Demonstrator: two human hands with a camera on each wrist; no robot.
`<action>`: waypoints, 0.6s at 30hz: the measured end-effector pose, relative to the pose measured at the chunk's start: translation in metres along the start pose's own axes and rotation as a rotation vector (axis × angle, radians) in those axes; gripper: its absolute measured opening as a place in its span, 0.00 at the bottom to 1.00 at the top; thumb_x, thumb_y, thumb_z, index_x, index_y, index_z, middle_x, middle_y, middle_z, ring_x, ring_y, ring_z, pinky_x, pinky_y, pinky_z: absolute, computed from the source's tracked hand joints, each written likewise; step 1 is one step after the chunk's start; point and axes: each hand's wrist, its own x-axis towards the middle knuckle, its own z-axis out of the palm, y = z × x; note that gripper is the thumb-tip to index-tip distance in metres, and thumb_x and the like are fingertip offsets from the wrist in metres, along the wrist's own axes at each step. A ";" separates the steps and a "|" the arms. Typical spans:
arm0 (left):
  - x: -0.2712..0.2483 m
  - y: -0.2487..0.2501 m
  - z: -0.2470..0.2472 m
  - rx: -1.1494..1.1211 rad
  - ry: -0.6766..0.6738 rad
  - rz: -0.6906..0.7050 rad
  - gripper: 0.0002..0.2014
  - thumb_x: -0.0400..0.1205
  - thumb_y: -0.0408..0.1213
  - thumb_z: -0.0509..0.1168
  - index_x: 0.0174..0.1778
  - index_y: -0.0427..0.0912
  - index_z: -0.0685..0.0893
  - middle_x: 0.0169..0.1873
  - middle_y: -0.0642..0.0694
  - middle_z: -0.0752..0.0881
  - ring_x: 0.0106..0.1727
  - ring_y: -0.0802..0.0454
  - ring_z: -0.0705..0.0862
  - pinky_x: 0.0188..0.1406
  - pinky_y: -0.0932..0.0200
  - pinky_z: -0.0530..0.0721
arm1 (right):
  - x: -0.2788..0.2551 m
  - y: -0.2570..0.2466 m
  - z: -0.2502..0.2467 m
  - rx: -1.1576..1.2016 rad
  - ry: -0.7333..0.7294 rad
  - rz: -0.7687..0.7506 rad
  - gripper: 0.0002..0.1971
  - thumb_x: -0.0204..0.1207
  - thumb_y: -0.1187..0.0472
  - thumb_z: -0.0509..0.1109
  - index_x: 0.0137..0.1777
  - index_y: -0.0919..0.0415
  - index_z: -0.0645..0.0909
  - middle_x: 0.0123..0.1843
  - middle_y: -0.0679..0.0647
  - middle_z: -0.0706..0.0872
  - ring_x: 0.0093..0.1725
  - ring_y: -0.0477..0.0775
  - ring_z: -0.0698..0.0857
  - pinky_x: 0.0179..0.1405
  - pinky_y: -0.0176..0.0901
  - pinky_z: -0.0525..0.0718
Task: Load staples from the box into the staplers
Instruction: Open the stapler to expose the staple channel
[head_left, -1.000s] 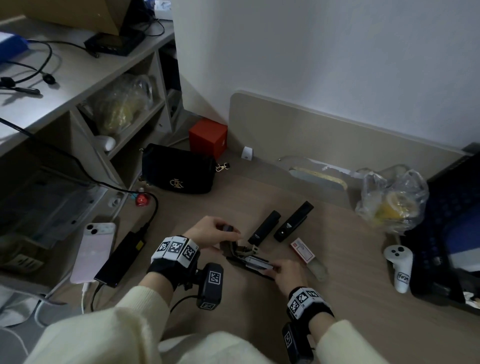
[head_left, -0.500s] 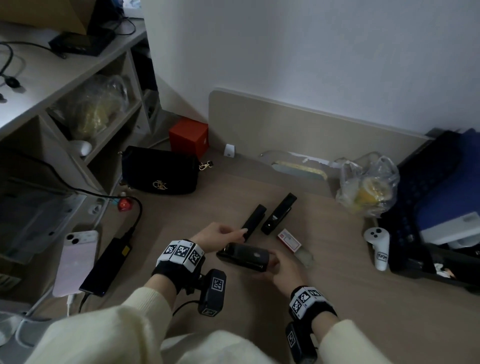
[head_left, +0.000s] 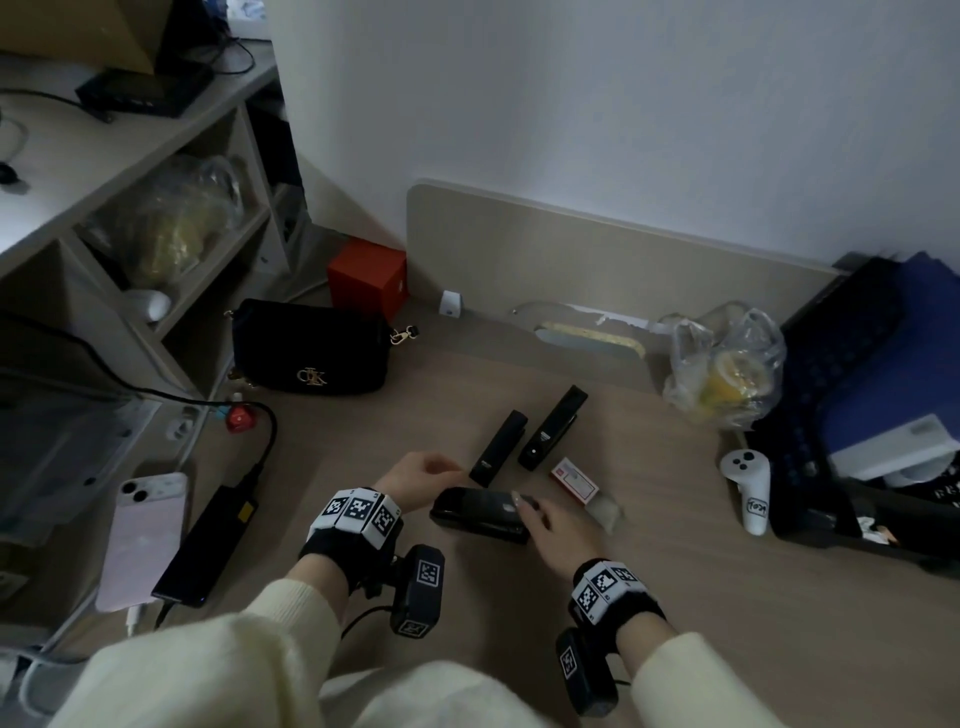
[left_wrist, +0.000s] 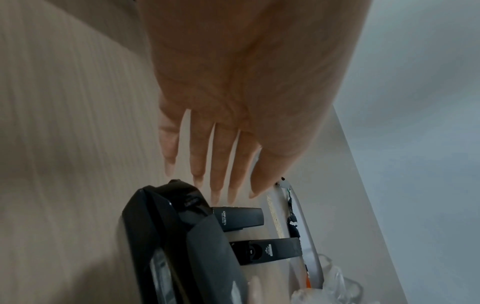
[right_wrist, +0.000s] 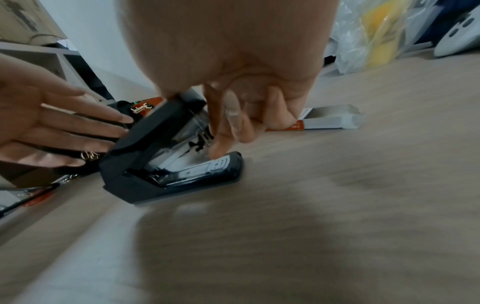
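A black handbag (head_left: 310, 349) is seen beside a red box (head_left: 368, 278) near the shelf (head_left: 208, 156). A pink phone (head_left: 141, 538) and charger (head_left: 208, 543) are placed left; a plastic bag (head_left: 727, 364) and white controller (head_left: 748, 486) right.

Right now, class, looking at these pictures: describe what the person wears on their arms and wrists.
Both arms are in cream knitted sleeves. Each wrist has a black band carrying white blocks printed with black square code markers: the left band and the right band. A black camera unit with its own marker hangs below each wrist, and a thin black cable runs from the left one. The hands are bare.
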 end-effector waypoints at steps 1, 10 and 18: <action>0.000 0.000 -0.001 -0.003 -0.001 0.004 0.14 0.82 0.45 0.67 0.61 0.47 0.86 0.53 0.52 0.86 0.58 0.56 0.82 0.55 0.62 0.76 | 0.002 0.001 0.000 0.006 -0.005 0.016 0.20 0.79 0.33 0.51 0.46 0.45 0.77 0.41 0.48 0.83 0.41 0.48 0.82 0.41 0.44 0.78; 0.009 -0.008 -0.006 0.024 -0.029 0.029 0.13 0.79 0.38 0.71 0.60 0.43 0.86 0.54 0.49 0.88 0.58 0.56 0.84 0.59 0.65 0.77 | 0.014 0.011 0.007 0.143 -0.035 0.119 0.29 0.75 0.32 0.59 0.62 0.54 0.80 0.48 0.52 0.87 0.47 0.52 0.86 0.46 0.43 0.81; 0.018 -0.007 -0.005 -0.005 -0.101 -0.001 0.22 0.73 0.45 0.76 0.63 0.46 0.84 0.56 0.50 0.88 0.59 0.55 0.85 0.65 0.59 0.79 | 0.007 0.002 0.002 0.246 -0.136 0.207 0.27 0.81 0.34 0.46 0.69 0.48 0.70 0.44 0.56 0.84 0.30 0.55 0.87 0.43 0.45 0.82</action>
